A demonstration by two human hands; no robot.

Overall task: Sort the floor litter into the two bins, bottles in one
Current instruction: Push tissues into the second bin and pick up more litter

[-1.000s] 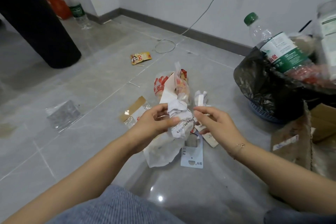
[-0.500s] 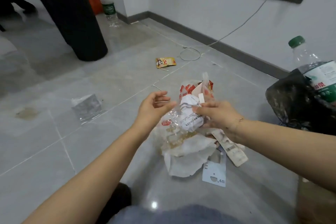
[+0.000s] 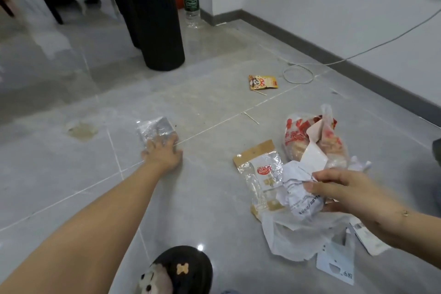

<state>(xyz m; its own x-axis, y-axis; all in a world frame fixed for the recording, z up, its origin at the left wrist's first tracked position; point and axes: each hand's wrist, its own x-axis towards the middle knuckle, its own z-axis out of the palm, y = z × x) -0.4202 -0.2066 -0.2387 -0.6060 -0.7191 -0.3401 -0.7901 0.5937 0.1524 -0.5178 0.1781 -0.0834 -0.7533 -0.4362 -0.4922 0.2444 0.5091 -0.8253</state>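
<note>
My left hand [image 3: 162,153] is stretched out to the floor, its fingers lying on the near edge of a clear silvery plastic wrapper [image 3: 155,129]. My right hand [image 3: 343,192] holds a crumpled white printed paper [image 3: 301,194] together with a bunch of wrappers just above the floor. Under and around it lie a clear packet with a brown card top [image 3: 260,169], a red and white plastic bag [image 3: 310,138], a white bag [image 3: 291,234] and a white card tag [image 3: 336,262]. Far off, a yellow snack packet [image 3: 263,82] lies flat. A plastic bottle with a green label [image 3: 191,0] stands by the wall corner.
A black ribbed column [image 3: 155,14] rises at the back, dark furniture legs behind it. A grey cable [image 3: 298,73] loops on the floor along the wall. A stain [image 3: 82,130] marks the tile at the left. My black slipper [image 3: 181,272] shows at the bottom edge.
My left hand let go of the paper bundle and reached out left to the silvery wrapper. The right hand kept the bundle. The view swung left, so the black bin bag went out of frame.
</note>
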